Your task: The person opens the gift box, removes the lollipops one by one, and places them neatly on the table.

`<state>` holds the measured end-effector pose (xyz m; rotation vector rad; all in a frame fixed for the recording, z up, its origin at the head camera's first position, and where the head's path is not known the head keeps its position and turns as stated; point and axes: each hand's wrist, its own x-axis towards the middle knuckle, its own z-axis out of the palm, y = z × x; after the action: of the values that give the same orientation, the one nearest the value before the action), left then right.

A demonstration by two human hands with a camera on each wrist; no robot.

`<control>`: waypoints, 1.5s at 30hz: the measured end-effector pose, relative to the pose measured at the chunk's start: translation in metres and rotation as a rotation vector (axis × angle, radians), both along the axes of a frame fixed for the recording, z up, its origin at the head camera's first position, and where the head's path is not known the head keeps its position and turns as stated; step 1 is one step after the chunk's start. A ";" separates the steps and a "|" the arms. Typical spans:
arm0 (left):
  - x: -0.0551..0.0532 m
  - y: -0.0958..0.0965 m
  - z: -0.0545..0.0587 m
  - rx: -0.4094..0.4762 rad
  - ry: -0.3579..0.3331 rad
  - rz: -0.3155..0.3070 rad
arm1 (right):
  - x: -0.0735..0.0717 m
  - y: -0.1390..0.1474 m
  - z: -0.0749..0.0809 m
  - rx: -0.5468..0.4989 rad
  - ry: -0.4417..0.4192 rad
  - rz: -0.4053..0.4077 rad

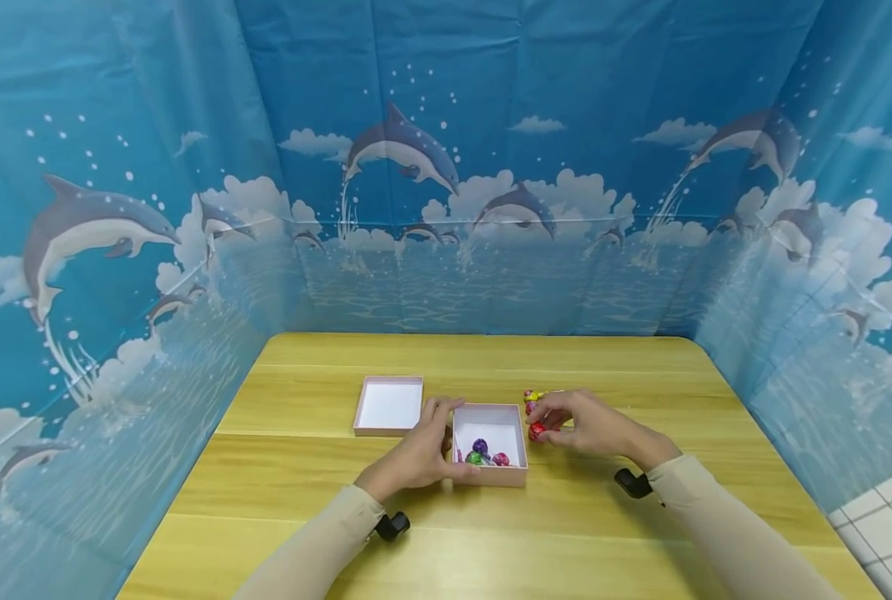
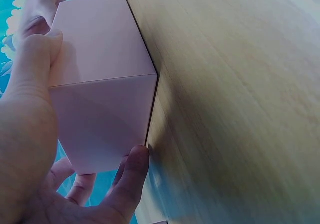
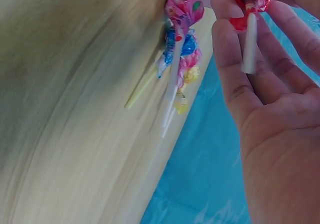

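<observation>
The person's right hand (image 1: 584,423) is just to the right of the pink box (image 1: 497,477), its fingers clamped on the wrapped head of a red lollipop (image 1: 537,432), which sits outside the box's right wall. The left hand (image 1: 416,454) grips the box from its left side, thumb against the near wall, other fingers round towards the far-left corner. A purple lollipop (image 1: 480,446), a green lollipop (image 1: 473,459) and a reddish one (image 1: 501,459) lie inside near the box's near wall; the shallow lid (image 1: 390,405) rests hollow side up on the surface (image 1: 266,500), left of the box.

What I'd watch is that pinch: with only the round head held and the stick loose, the sweet could twist or slip if the wrapper slides, or catch the box's right rim if carried too low. A bumped wall might push the box askew, were the left hand to slacken. A careless sweep of the hand could also scatter the pink lollipop (image 3: 184,7) and the blue-wrapped one (image 3: 189,43) to the box's right.

The red lollipop's long axis runs along the right hand, head at the fingertips, nearest the box, and white stick pointing back towards the wrist, away from the box. I can't tell how high it is held.
</observation>
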<state>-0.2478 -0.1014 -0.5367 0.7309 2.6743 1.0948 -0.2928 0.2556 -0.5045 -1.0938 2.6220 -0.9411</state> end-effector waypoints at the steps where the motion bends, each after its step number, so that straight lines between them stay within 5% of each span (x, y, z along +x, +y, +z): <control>1: 0.000 0.000 0.001 -0.001 -0.001 -0.001 | 0.000 0.000 0.000 0.002 0.005 0.003; 15: -0.002 0.000 0.001 0.009 -0.009 0.005 | -0.001 0.001 -0.011 0.026 0.095 0.015; 45: -0.003 -0.002 -0.004 0.014 -0.007 -0.010 | 0.005 -0.004 -0.023 0.128 0.120 -0.033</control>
<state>-0.2512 -0.1030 -0.5409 0.7406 2.6572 1.1130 -0.2879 0.2520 -0.5276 -1.1120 2.7600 -0.7233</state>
